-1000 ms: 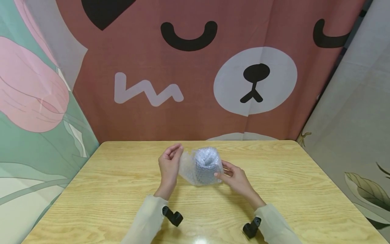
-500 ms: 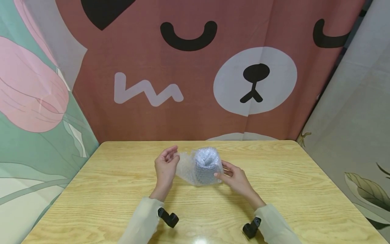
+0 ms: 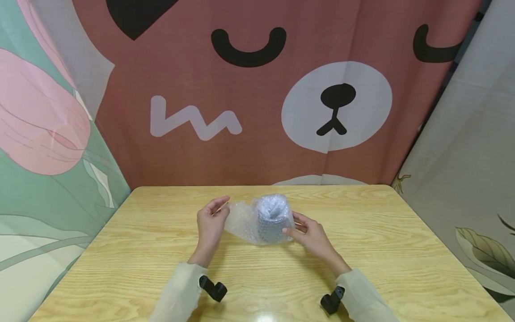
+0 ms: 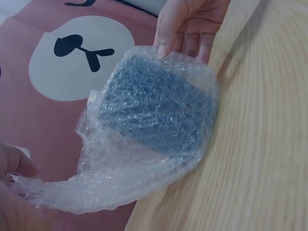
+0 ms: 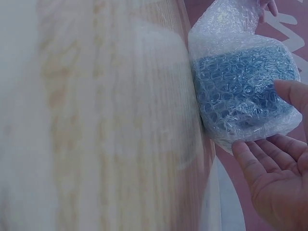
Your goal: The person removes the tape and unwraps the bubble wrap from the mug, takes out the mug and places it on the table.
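A bundle of clear bubble wrap (image 3: 275, 226) stands on the table, wound round a blue block-like thing (image 4: 156, 103) whose kind is hidden by the wrap. From the bundle's left side a loose flap of the wrap (image 3: 242, 222) stretches out. My left hand (image 3: 210, 226) pinches the end of that flap between thumb and fingers. On the other side, my right hand (image 3: 311, 233) holds the bundle, thumb on the near face and fingers behind. The right wrist view shows the thumb (image 5: 291, 91) against the wrap and the fingertips along its edge.
The wooden table (image 3: 153, 250) reaches back to a brown bear-print curtain (image 3: 181, 156). Floral cloths hang at the left (image 3: 48, 201) and right (image 3: 462, 156). Each sleeve carries a small black wrist camera.
My left hand has moved left and slightly down, drawing the flap of bubble wrap farther out from the bundle. The right hand and the bundle have stayed in place.
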A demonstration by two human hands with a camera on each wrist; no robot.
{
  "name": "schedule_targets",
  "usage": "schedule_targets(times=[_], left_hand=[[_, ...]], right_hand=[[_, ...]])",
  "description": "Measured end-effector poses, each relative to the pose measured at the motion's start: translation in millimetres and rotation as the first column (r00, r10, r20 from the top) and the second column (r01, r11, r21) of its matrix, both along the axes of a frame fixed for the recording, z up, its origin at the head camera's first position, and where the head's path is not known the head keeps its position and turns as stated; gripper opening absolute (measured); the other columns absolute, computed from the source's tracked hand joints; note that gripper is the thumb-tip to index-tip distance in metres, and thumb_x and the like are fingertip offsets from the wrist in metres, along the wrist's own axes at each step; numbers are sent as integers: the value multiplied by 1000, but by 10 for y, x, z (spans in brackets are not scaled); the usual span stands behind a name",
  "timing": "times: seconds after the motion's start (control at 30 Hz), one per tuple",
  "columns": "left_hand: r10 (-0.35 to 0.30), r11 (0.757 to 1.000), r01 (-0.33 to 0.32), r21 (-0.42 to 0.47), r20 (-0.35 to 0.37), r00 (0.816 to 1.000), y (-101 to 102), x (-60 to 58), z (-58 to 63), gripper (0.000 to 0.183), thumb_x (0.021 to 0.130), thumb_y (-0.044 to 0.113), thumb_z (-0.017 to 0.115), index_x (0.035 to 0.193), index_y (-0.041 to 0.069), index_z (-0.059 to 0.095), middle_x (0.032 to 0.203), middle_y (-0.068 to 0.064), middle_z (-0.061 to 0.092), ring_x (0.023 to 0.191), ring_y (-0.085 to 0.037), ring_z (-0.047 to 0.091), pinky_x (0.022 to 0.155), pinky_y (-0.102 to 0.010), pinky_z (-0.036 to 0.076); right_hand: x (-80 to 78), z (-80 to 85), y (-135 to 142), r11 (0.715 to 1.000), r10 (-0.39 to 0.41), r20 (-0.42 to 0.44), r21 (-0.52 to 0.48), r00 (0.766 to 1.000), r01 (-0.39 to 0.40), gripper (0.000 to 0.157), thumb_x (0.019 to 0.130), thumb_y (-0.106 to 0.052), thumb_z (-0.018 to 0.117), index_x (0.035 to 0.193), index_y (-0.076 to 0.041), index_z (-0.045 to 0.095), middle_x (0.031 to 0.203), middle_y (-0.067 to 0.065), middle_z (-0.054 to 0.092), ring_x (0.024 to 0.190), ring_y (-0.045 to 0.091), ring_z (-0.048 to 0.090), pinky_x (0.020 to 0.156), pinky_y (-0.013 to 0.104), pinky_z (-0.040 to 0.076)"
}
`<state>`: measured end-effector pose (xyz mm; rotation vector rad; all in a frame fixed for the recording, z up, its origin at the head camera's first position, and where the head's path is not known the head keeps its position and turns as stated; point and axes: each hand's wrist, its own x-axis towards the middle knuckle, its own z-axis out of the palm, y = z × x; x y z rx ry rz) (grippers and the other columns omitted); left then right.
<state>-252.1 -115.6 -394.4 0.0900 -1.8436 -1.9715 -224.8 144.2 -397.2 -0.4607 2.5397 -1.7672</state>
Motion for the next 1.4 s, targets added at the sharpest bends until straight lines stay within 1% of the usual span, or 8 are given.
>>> schedule_targets(times=[0.17, 0.43, 0.67, 0.8, 0.93, 1.0, 1.23, 1.4], left_hand=[[-30, 999, 30, -13, 14, 999, -61, 15, -2, 19, 85, -8, 61, 102, -9, 70, 117, -18, 66, 111, -25, 61, 79, -18, 52], [-42, 998, 46, -45, 80, 996, -179, 20, -37, 19, 86, -4, 63, 104, -7, 70, 118, -16, 65, 100, -19, 64, 73, -17, 52], [-65, 994, 77, -78, 147, 987, -280, 41, -60, 20, 84, -4, 66, 104, -7, 70, 115, -15, 66, 108, -19, 58, 72, -17, 52], [-63, 992, 82, -98, 181, 981, -318, 38, -73, 20, 83, -4, 68, 103, -6, 69, 109, -16, 66, 93, -15, 59, 65, -16, 51], [-61, 991, 84, -105, 207, 977, -349, 35, -88, 22, 82, -4, 70, 104, -5, 69, 95, -11, 66, 73, -9, 55, 57, -17, 48], [-71, 992, 92, -91, 214, 974, -363, 34, -96, 23, 83, -5, 69, 105, -6, 68, 89, -9, 65, 68, -7, 53, 56, -18, 49], [-106, 993, 115, -22, 233, 967, -413, 27, -140, 27, 82, -9, 67, 109, -9, 65, 88, -15, 66, 70, -10, 60, 61, -20, 54], [-113, 993, 118, -7, 244, 963, -453, 20, -169, 29, 81, -11, 65, 110, -11, 64, 86, -11, 67, 69, -11, 61, 59, -21, 54]], right_hand=[[6, 18, -7, 1000, -1, 1, 6, 1000, 1, 58, 91, -11, 68, 141, 7, 43, 135, 27, 50, 118, 42, 54, 87, 41, 53], [-3, 7, -4, 1000, -5, 5, 14, 1000, 5, 59, 91, -11, 69, 141, 7, 43, 135, 26, 51, 117, 42, 55, 86, 41, 53], [-13, -9, -1, 1000, -1, 2, 10, 1000, 1, 59, 91, -12, 69, 141, 6, 43, 135, 26, 51, 117, 42, 54, 86, 41, 53], [-15, -13, 2, 1000, -2, 1, 8, 1000, 2, 59, 91, -12, 69, 141, 6, 43, 135, 26, 51, 118, 42, 54, 86, 41, 53], [-18, -20, 5, 1000, -4, -1, 11, 1000, 4, 59, 91, -13, 69, 141, 6, 43, 135, 26, 50, 118, 43, 54, 86, 41, 53], [-20, -23, 5, 1000, -4, -2, 11, 1000, 4, 59, 91, -13, 69, 141, 6, 43, 136, 26, 50, 118, 43, 54, 86, 41, 53], [-23, -31, 4, 1000, -8, -3, 8, 1000, 8, 59, 91, -13, 69, 141, 6, 44, 135, 26, 51, 118, 43, 54, 86, 42, 53], [-14, -21, -1, 1000, -11, -1, 17, 1000, 11, 59, 91, -13, 69, 141, 6, 44, 136, 26, 51, 118, 43, 54, 85, 42, 53]])
